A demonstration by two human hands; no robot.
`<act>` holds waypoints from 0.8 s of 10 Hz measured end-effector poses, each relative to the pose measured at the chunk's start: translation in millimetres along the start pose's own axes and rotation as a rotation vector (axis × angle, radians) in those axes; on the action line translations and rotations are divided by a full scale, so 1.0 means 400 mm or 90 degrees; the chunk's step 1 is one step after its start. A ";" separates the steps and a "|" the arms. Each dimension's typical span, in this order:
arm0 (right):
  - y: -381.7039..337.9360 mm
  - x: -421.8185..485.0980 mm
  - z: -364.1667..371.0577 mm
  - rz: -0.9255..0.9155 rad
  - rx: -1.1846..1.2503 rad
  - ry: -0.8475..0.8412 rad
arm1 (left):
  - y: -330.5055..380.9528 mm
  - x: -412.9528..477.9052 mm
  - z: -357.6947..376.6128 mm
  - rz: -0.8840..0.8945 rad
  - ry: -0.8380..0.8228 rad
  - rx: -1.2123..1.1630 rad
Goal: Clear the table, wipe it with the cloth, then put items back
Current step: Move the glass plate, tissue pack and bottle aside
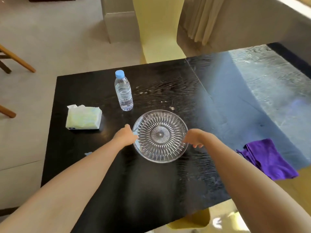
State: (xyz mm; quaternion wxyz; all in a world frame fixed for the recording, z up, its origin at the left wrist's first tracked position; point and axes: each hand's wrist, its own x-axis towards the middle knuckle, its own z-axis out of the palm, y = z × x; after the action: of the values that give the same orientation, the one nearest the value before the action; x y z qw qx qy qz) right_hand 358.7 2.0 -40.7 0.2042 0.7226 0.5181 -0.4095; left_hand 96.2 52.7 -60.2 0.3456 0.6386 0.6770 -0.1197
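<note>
A clear cut-glass plate [159, 136] lies on the black wooden table [104, 174] in front of me. My left hand [125, 136] grips the plate's left rim and my right hand [193, 137] grips its right rim. A water bottle [123, 91] with a blue cap stands upright behind the plate to the left. A soft pack of tissues [83, 118] lies at the table's left side. A folded purple cloth [267, 158] rests at the table's right edge.
A yellow chair back [159, 39] stands beyond the far edge, and another yellow seat [190, 219] shows below the near edge. Wooden chair legs [16, 59] stand on the floor at the left. Curtains [202, 19] hang at the back right.
</note>
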 end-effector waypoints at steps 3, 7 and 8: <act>0.035 0.116 -0.016 0.015 0.087 0.062 | 0.022 0.103 0.058 -0.122 -0.022 -0.292; 0.224 0.176 -0.105 0.030 0.452 0.140 | 0.194 0.113 0.111 -0.157 0.026 -0.500; 0.327 0.174 -0.133 0.020 0.596 0.144 | 0.294 0.113 0.145 -0.159 0.072 -0.583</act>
State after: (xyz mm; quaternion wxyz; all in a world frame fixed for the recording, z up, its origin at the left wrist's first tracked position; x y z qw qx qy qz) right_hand 507.6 31.1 -82.7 -0.1944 0.7848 0.2860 -0.5143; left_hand 228.3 71.2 -98.0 0.5369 0.3397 0.7496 0.1854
